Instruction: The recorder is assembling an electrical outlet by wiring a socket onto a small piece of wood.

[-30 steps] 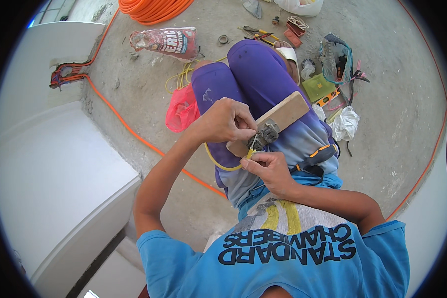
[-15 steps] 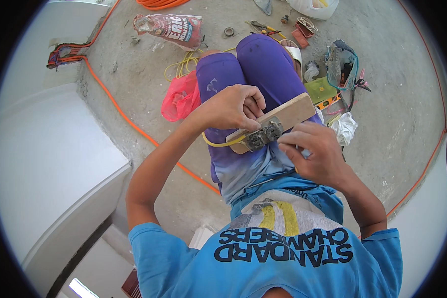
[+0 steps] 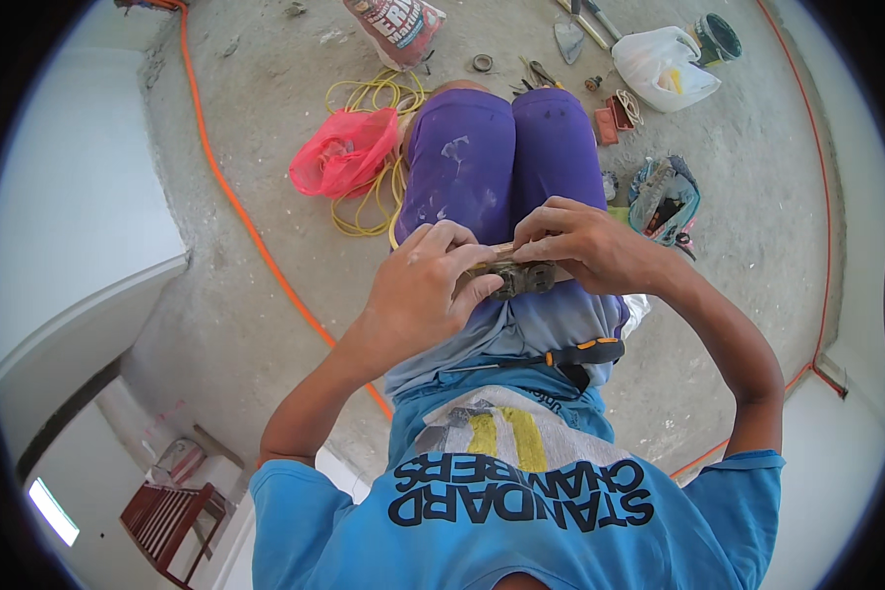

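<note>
Both hands meet over my lap, above purple trousers. My left hand (image 3: 433,280) and my right hand (image 3: 578,246) grip a small wooden board with a grey electrical socket part (image 3: 514,278) fixed to it. Fingers cover most of the board; only its dark middle shows between them. A yellow wire (image 3: 395,224) runs from under my left hand toward the coil on the floor. A screwdriver with a black and orange handle (image 3: 572,354) lies across my lap, just below the hands.
On the concrete floor lie a pink plastic bag (image 3: 344,157), a yellow cable coil (image 3: 374,98), an orange conduit (image 3: 256,246), a white bag (image 3: 664,64), a tool bag (image 3: 667,197), a sack (image 3: 395,28) and scattered small tools. White walls stand at left and right.
The board has turned from tilted and plainly visible to nearly level and mostly covered. My right hand moved up from below onto its right end; both hands now close around it.
</note>
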`<action>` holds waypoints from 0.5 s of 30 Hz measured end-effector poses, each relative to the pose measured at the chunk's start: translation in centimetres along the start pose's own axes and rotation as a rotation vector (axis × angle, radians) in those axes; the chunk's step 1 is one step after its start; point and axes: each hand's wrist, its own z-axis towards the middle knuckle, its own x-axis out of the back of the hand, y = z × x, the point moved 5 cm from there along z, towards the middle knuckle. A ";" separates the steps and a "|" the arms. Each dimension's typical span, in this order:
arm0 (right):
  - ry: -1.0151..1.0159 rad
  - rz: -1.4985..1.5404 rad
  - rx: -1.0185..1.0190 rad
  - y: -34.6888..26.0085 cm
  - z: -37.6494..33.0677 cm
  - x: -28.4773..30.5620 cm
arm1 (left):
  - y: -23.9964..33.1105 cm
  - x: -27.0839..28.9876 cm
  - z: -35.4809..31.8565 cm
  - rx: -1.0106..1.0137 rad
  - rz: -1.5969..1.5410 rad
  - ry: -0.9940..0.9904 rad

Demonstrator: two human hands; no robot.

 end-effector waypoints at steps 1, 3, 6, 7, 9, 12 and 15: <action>-0.036 0.020 0.007 0.1 0.5 0.1 | 0.3 0.0 -0.9 0.052 0.063 0.039; -0.102 0.039 0.018 0.2 1.5 0.3 | 0.9 -0.4 -1.8 0.074 0.066 0.120; -0.180 0.029 0.048 -0.1 2.8 0.6 | 1.5 -1.0 -2.4 0.092 0.098 0.230; -0.204 0.048 0.048 -0.1 3.2 0.6 | 1.7 -1.2 -2.4 0.087 0.106 0.259; -0.242 0.062 0.050 0.0 3.9 0.5 | 1.7 -1.6 -2.6 0.089 0.107 0.300; -0.255 0.014 0.134 -0.1 4.3 0.4 | 1.6 -2.2 -2.7 0.087 0.102 0.326; -0.220 -0.059 0.169 -1.1 3.9 0.1 | 1.7 -2.6 -2.8 0.099 0.081 0.325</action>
